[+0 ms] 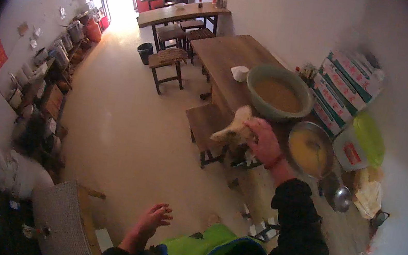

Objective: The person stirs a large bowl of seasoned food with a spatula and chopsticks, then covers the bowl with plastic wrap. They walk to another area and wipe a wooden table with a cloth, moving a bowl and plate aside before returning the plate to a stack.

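My right hand (266, 144) is closed on a limp, cream-coloured cloth (238, 124), held over the near end of the wooden table and beside a stool. It looks like a rag, but blur hides its detail. My left hand (153, 218) is low in front of me, over the floor, with its fingers apart and nothing in it. Just beyond the right hand stands a large pale green basin (254, 88) with grainy brown contents. To the right of that hand sits a steel bowl (291, 158) of yellow liquid, with a utensil resting in it.
Stacked printed cartons (348, 88) and a clear tub with a lime lid (369, 138) line the right wall. A metal ladle (342, 199) lies near the bowl. A wooden stool (204, 125) stands by the table (230, 53). Loaded shelves (52, 95) run along the left wall.
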The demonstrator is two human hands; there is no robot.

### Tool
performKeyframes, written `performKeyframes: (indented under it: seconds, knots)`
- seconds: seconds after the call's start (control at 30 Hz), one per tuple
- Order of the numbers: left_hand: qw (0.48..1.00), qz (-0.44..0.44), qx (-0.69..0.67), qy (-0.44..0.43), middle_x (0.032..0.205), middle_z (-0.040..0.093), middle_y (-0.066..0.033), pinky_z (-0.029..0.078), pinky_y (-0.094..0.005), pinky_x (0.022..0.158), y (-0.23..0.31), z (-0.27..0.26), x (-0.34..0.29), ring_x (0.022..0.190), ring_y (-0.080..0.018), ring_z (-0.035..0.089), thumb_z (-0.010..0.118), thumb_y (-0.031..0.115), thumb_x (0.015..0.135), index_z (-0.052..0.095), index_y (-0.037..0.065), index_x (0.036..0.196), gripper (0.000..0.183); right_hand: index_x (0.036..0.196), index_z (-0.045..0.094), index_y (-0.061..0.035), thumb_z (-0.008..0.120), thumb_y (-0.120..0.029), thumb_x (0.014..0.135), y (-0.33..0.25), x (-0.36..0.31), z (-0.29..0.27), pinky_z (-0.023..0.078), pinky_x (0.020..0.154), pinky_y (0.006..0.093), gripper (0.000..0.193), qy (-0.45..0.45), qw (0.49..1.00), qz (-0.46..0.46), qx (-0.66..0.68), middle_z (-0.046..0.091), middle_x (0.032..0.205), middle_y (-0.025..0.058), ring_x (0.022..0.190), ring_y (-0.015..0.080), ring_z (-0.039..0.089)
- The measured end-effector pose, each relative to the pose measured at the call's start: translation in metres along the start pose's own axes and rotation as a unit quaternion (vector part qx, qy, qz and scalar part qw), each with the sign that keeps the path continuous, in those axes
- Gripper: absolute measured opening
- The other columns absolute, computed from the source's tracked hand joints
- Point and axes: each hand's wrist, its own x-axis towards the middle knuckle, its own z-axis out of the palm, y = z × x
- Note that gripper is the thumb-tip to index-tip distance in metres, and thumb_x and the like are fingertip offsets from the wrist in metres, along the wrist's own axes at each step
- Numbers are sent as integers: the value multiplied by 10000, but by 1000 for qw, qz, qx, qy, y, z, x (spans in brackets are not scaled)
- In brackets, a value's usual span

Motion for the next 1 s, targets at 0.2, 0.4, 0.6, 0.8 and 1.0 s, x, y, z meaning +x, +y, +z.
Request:
performKeyframes:
  seconds: [0.2, 0.4, 0.6, 0.8, 1.0]
  knots:
    - [1000, 6, 4, 8, 1183, 543, -151, 495, -355, 789, 44, -61, 46, 961, -256, 590, 503, 265, 937, 421, 1, 1276, 438, 1192, 540, -135, 631, -62, 721, 114, 67, 90, 385, 961, 433, 485, 23, 985, 23, -167, 468, 1221, 169, 1124, 376, 446]
    - [998, -21, -35, 49, 1194, 552, -155, 499, -400, 782, 136, -109, 141, 971, -278, 591, 512, 274, 939, 446, 26, 1264, 414, 1188, 538, -112, 496, -210, 884, 234, 73, 214, 458, 840, 467, 322, -42, 873, 432, -223, 480, 1234, 185, 1064, 386, 505]
    - [999, -12, 13, 45, 1191, 556, -152, 506, -392, 770, 248, -120, 223, 967, -269, 596, 496, 249, 947, 449, 41, 1262, 381, 1129, 563, -102, 486, -200, 894, 247, 176, 277, 459, 842, 475, 266, -69, 869, 373, -319, 516, 1207, 158, 1049, 395, 497]
    - [995, -23, 55, 82, 1172, 559, -143, 503, -372, 766, 337, -164, 279, 952, -252, 596, 483, 254, 948, 442, 40, 1269, 389, 1223, 514, -69, 560, -340, 822, 289, 363, 292, 445, 873, 449, 486, 37, 892, 438, 109, 595, 1099, 227, 1031, 403, 556]
    - [995, 0, 78, 66, 1171, 560, -133, 509, -358, 747, 431, -230, 367, 933, -244, 600, 501, 276, 936, 457, 26, 1251, 404, 1253, 497, -81, 523, -147, 874, 314, 502, 253, 412, 932, 402, 386, 301, 874, 269, 272, 452, 1318, 162, 1171, 346, 456]
